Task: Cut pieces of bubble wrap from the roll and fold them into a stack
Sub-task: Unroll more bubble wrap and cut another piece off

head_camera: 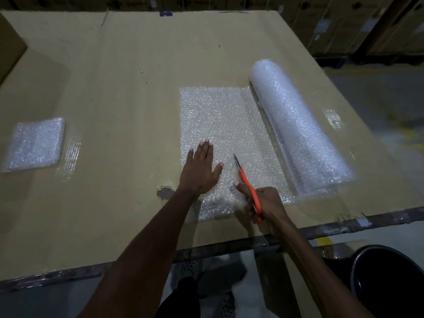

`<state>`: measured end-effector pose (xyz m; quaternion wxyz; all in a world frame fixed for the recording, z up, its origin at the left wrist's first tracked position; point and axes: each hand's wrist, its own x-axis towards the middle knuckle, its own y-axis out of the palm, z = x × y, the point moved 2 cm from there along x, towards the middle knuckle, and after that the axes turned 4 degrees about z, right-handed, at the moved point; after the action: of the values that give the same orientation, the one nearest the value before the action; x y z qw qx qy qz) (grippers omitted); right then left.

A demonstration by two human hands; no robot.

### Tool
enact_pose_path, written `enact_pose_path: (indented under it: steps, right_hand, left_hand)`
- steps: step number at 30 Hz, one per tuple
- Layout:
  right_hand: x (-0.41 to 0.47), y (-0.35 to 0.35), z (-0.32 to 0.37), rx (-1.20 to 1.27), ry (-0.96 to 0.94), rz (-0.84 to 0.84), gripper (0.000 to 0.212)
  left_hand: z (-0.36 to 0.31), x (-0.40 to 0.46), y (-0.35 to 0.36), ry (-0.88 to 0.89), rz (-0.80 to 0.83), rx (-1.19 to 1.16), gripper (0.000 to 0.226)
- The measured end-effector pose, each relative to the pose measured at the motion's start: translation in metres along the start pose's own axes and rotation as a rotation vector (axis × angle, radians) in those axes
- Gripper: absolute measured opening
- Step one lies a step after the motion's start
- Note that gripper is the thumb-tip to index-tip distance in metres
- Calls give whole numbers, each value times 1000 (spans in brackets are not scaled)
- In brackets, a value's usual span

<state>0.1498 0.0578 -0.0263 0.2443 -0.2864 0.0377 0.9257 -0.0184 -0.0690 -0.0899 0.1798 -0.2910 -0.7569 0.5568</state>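
Observation:
A roll of bubble wrap (296, 125) lies on the right of the cardboard-covered table (128, 76). A flat sheet (220, 115) is unrolled from it toward the left. My left hand (202, 171) lies flat on the sheet's near left part, fingers spread. My right hand (263, 203) grips orange-handled scissors (246, 180) whose blades point away from me into the sheet near its front edge. A stack of folded bubble wrap pieces (36, 143) rests at the far left of the table.
A cardboard box corner (9, 49) stands at the back left. A torn hole (165, 192) marks the cardboard near my left wrist. A dark round bin (390, 278) sits on the floor at the lower right. Stacked cartons (367, 26) line the background.

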Motion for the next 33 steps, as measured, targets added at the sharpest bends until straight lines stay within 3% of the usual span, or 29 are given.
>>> enact_pose_path:
  steps: [5,29,33]
  right_hand:
    - [7,3,15,26,-18,46,54]
    - [27,19,40,-51,-26,-30,50]
    - [23,24,36,15,-31,-34,47]
  left_hand:
    - [0,0,0,7,-3,-5,76]
    - [1,3,2,42,-1,-9,78]
    - [7,16,-14,119,-164,-30,60]
